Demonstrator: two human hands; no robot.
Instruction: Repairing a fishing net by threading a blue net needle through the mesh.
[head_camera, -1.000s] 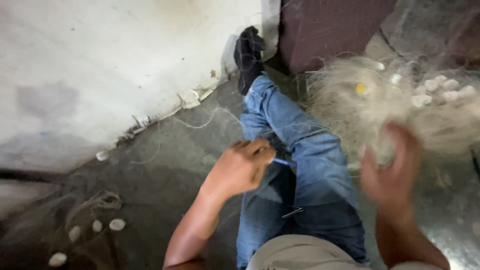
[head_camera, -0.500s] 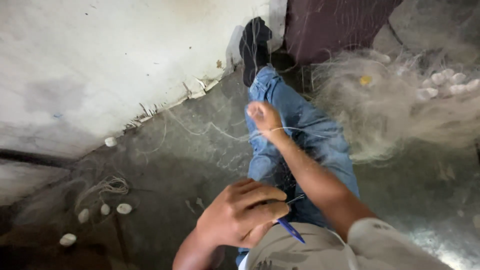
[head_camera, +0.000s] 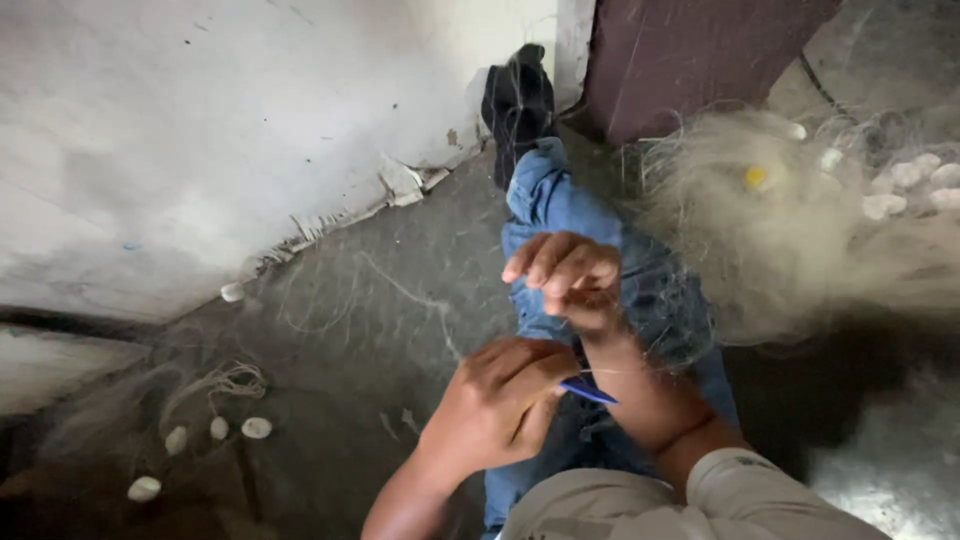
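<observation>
- My left hand (head_camera: 500, 405) sits low in the centre of the frame, fingers closed around a blue needle (head_camera: 588, 391) whose tip pokes out to the right.
- My right hand (head_camera: 565, 275) is just above it, fingers curled together and pinching fine net (head_camera: 780, 230) strands over my outstretched leg (head_camera: 560, 200).
- A thin line runs from the needle toward my right wrist.
- The net lies bunched at the upper right of the frame, pale and tangled, with white floats (head_camera: 905, 185) and one yellow one (head_camera: 755, 177) in it; part of it drapes over the leg.
- A dark shoe (head_camera: 518, 95) is at top centre, against the white wall (head_camera: 200, 130).
- More floats (head_camera: 215, 430) lie on the grey floor (head_camera: 370, 330) at lower left, with a loop of cord beside them.
</observation>
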